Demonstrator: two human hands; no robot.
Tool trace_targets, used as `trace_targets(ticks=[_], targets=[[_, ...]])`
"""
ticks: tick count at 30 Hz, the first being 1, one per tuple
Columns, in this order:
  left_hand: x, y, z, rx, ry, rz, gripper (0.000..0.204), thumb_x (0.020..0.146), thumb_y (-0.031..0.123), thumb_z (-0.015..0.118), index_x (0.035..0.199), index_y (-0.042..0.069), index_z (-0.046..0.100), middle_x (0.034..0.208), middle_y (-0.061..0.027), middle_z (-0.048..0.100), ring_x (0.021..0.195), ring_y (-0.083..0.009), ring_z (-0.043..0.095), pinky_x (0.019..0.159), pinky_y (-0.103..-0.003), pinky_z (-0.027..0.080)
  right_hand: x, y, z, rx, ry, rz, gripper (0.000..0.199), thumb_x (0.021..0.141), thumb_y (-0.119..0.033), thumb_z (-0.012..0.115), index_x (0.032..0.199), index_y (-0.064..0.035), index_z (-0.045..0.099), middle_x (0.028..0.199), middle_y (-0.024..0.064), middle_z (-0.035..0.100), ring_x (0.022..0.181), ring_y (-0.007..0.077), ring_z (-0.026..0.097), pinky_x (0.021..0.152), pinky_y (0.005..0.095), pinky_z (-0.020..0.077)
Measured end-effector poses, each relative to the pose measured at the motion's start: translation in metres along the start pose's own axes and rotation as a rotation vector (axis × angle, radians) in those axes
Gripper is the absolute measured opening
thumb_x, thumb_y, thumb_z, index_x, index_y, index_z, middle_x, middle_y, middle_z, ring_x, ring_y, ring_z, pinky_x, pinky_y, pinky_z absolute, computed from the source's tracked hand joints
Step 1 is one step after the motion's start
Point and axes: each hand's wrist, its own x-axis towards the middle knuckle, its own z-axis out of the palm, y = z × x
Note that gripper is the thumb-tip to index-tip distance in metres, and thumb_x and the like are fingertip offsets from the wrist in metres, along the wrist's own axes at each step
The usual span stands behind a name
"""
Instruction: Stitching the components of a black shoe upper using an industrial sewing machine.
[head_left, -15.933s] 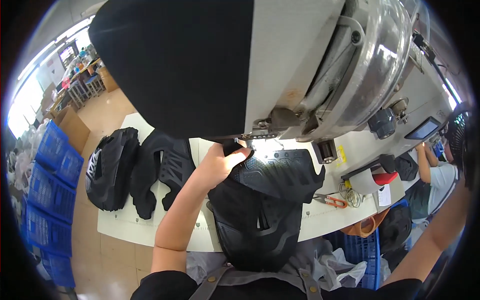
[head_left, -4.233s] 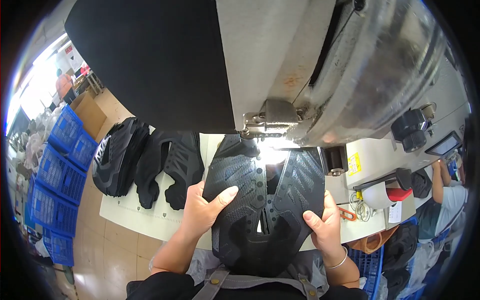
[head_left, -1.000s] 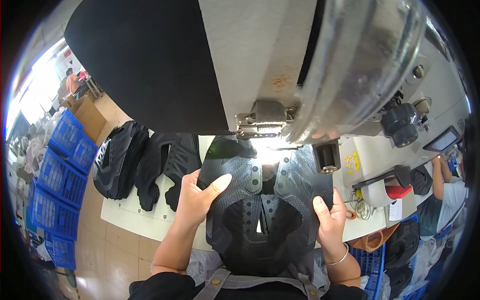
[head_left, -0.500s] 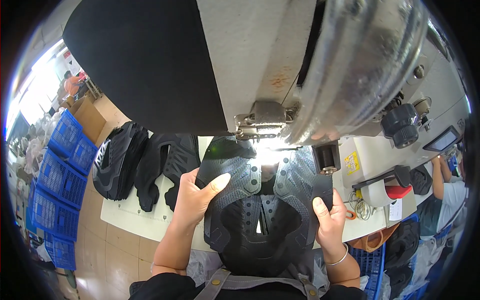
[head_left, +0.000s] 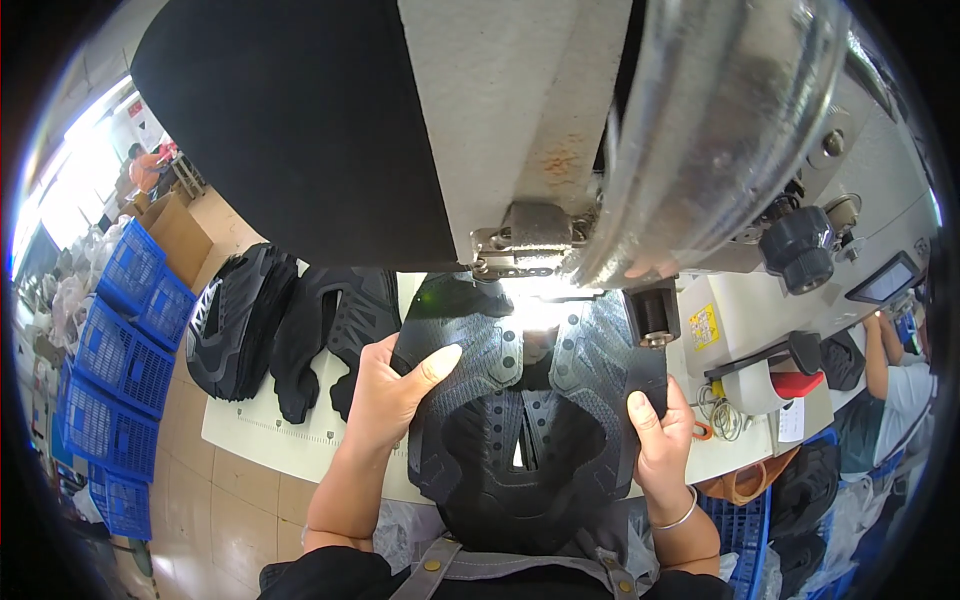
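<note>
A dark shoe upper (head_left: 590, 435), black and grey with rows of round eyelets, lies spread under the head of a sewing machine (head_left: 510, 120). My left hand (head_left: 402, 392) grips its left edge, thumb on top and fingers hidden underneath. On the opposite edge my right hand (head_left: 660, 436) pinches the material the same way, with a bracelet at the wrist. The upper's far end reaches beneath the metal presser parts (head_left: 525, 245), where a bright lamp glare hides the needle. Its near end hangs toward my grey apron straps (head_left: 500, 568).
Left on the white table (head_left: 255, 430) sit a stack of similar uppers (head_left: 235, 325) and another pile (head_left: 345, 310). Blue crates (head_left: 115, 350) stand beyond. To the right are a black knob (head_left: 798, 252), a coiled cord (head_left: 722, 412), a small screen (head_left: 888, 278) and another person's arm (head_left: 876, 355).
</note>
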Motion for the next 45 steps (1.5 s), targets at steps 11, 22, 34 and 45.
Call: trace_targets(ticks=[11, 22, 34, 45], targets=[[0.009, 0.002, 0.0, 0.036, 0.009, 0.015, 0.021, 0.078, 0.01, 0.064, 0.09, -0.006, 0.06, 0.081, -0.0057, 0.062, 0.068, -0.008, 0.057, 0.062, -0.02, 0.047, 0.011, 0.001, -0.001, -0.023, -0.011, -0.017, 0.02, 0.087, -0.011, 0.051, 0.101, 0.0032, 0.053, 0.089, 0.0014, 0.057, 0.078, 0.0059, 0.049, 0.071, 0.0198, 0.0403], [0.025, 0.008, 0.004, 0.029, 0.032, 0.06, 0.022, 0.077, 0.01, 0.065, 0.09, -0.006, 0.06, 0.081, -0.0051, 0.062, 0.069, -0.0073, 0.056, 0.064, -0.02, 0.046, 0.033, 0.001, -0.004, -0.009, -0.034, -0.003, 0.02, 0.086, -0.01, 0.051, 0.102, 0.0026, 0.053, 0.089, 0.0011, 0.057, 0.078, 0.0054, 0.05, 0.07, 0.0194, 0.0408], [0.038, 0.011, 0.005, 0.042, 0.022, 0.169, 0.024, 0.077, 0.013, 0.067, 0.089, -0.006, 0.06, 0.077, -0.0057, 0.062, 0.064, -0.0073, 0.056, 0.059, -0.02, 0.046, 0.052, -0.002, -0.001, -0.087, -0.033, -0.042, 0.021, 0.086, -0.01, 0.051, 0.102, 0.0028, 0.054, 0.089, 0.002, 0.058, 0.079, 0.0061, 0.051, 0.071, 0.0202, 0.0416], [0.04, 0.008, 0.004, 0.075, 0.036, 0.174, 0.022, 0.077, 0.014, 0.067, 0.088, -0.005, 0.061, 0.076, -0.0044, 0.062, 0.064, -0.0063, 0.055, 0.06, -0.019, 0.045, 0.053, 0.0, -0.003, -0.051, -0.028, -0.017, 0.02, 0.086, -0.01, 0.051, 0.101, 0.0029, 0.054, 0.088, 0.0015, 0.058, 0.077, 0.0057, 0.051, 0.07, 0.0201, 0.0414]])
